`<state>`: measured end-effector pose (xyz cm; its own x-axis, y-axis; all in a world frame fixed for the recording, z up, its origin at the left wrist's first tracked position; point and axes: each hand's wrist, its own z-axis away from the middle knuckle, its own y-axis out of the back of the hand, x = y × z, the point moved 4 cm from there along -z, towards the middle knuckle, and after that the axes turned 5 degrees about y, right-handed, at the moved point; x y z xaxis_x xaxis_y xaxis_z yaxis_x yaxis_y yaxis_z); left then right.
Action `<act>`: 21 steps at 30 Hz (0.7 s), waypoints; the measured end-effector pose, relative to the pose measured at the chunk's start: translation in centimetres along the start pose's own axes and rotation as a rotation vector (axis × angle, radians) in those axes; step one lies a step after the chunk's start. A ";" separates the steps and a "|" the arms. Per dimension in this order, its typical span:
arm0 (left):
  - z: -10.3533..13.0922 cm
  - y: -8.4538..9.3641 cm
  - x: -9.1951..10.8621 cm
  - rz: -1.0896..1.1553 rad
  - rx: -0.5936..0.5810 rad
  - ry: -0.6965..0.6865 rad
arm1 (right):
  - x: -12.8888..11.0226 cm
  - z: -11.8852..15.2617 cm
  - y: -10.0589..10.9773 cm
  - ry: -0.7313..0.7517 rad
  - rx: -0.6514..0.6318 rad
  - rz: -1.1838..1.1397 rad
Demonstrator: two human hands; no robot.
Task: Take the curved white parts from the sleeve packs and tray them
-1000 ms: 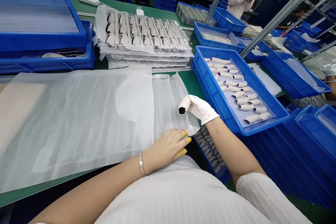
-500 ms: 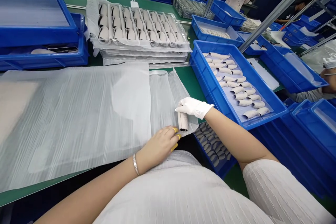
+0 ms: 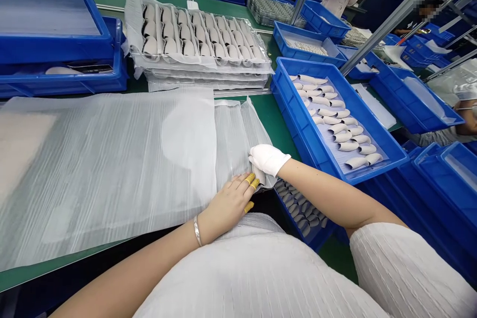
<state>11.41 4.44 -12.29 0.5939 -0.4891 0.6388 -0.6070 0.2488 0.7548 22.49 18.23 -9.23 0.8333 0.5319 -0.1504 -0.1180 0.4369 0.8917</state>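
A pale, ribbed curved piece (image 3: pixel 258 174) lies on the right end of a translucent sheet (image 3: pixel 233 131) at the table edge. My right hand (image 3: pixel 267 159), in a white glove, is closed over this piece from above and covers most of it. Yellow covers sit on several fingertips of my left hand (image 3: pixel 229 201), which is bare otherwise. Its fingers are stretched out and touch the near end of the piece, with the palm by the sheet's front edge. A wide translucent sheet (image 3: pixel 122 159) spreads over the table to the left.
Stacked clear trays of similar pieces (image 3: pixel 208 67) stand at the back. A blue crate (image 3: pixel 298 124) of pieces is on the right, with another tray of pieces (image 3: pixel 301 208) below it. Blue crates (image 3: pixel 55 79) stand at left. Metal posts rise at right; other people are beyond.
My right hand has moved down over the piece, hiding most of it. The fingers of my left hand have shifted slightly up onto its near end.
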 end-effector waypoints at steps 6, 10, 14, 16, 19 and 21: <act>0.0 -0.1 0.1 0.017 -0.009 0.013 | 1.9 0.3 0.1 -0.003 -0.017 -0.055; 0.2 -0.2 -0.1 -0.021 -0.007 0.000 | 1.7 0.5 -0.3 0.003 0.043 -0.059; 0.0 -0.2 0.2 -0.133 -0.044 -0.023 | 0.4 1.1 -0.7 0.027 0.106 -0.071; -0.1 0.0 0.3 -0.177 -0.032 -0.036 | -0.2 1.7 -0.4 0.031 0.129 -0.085; -0.5 0.4 0.1 -0.231 0.033 -0.083 | 0.3 3.3 1.1 0.046 0.222 -0.136; -0.6 1.1 -0.1 -0.248 0.088 -0.145 | 1.8 5.5 3.0 0.092 0.356 -0.279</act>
<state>11.01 5.22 -11.43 0.6522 -0.6416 0.4036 -0.4999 0.0362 0.8653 26.65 16.54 -4.49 0.7539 0.4982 -0.4282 0.3102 0.3046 0.9005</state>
